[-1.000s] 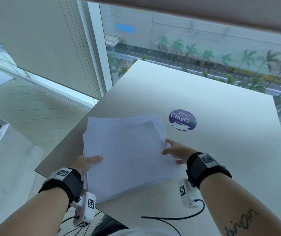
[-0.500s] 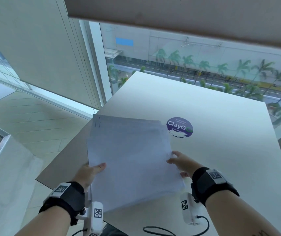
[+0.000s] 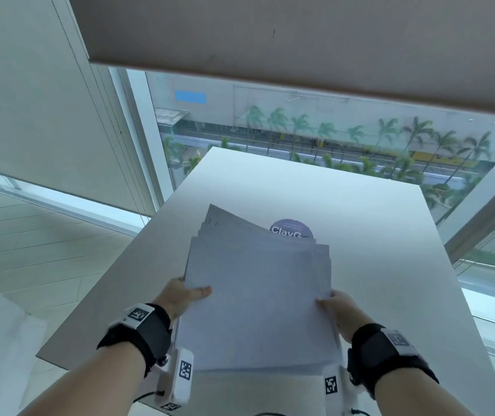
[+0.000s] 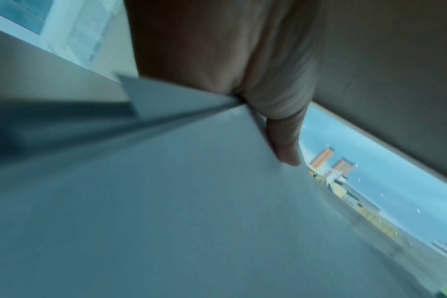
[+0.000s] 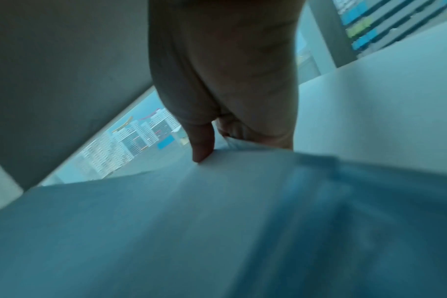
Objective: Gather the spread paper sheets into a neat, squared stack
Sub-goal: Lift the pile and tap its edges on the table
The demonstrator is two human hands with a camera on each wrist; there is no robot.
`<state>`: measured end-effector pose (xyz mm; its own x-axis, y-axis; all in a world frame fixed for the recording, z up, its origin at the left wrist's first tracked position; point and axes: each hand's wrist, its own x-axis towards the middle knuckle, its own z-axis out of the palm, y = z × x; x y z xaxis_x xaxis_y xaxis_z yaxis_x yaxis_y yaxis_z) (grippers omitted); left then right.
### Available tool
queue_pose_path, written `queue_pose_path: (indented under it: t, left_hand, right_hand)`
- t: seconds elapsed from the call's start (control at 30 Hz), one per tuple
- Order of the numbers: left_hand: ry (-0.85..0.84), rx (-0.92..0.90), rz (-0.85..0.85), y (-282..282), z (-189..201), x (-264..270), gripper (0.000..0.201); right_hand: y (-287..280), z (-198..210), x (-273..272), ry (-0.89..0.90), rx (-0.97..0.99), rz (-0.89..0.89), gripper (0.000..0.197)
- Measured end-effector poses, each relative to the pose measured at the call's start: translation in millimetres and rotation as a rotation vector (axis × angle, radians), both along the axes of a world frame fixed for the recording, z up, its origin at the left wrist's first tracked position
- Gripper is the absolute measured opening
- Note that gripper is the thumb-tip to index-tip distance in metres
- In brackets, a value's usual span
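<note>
A bundle of white paper sheets (image 3: 258,298) is lifted off the white table (image 3: 390,250), tilted up toward me. Its far edges are still fanned and uneven. My left hand (image 3: 187,294) grips the left edge, thumb lying on the top sheet, fingers hidden underneath. My right hand (image 3: 334,306) pinches the right edge the same way. The left wrist view shows the left thumb (image 4: 286,141) pressed on the paper sheets (image 4: 191,201). The right wrist view shows the right thumb (image 5: 202,141) on the paper sheets (image 5: 191,221).
A round purple sticker (image 3: 291,228) lies on the table just beyond the sheets, half hidden by them. Past the table's far edge is a window (image 3: 330,136) with a lowered blind (image 3: 300,40) above. The floor (image 3: 30,250) drops away left.
Both hands have lifted the sheets off the table and tipped them up toward me. The bundle now covers the sticker's lower half, and my view has tilted upward.
</note>
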<state>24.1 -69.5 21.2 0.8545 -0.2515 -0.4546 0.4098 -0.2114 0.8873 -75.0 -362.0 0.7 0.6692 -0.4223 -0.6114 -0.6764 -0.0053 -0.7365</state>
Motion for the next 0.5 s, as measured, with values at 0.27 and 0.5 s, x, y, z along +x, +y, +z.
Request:
queue_pose_path:
  t: [0.27,0.5]
  left_hand:
    - [0.011,0.391,-0.211,-17,-9,26,0.058]
    - [0.099,0.433,-0.391,-26,-21,41,0.097]
  right_hand:
    - [-14,-22,-27,0.064,-0.072,-0.298,0.011]
    - [7,2,-23,0.057,-0.069,-0.281,0.024]
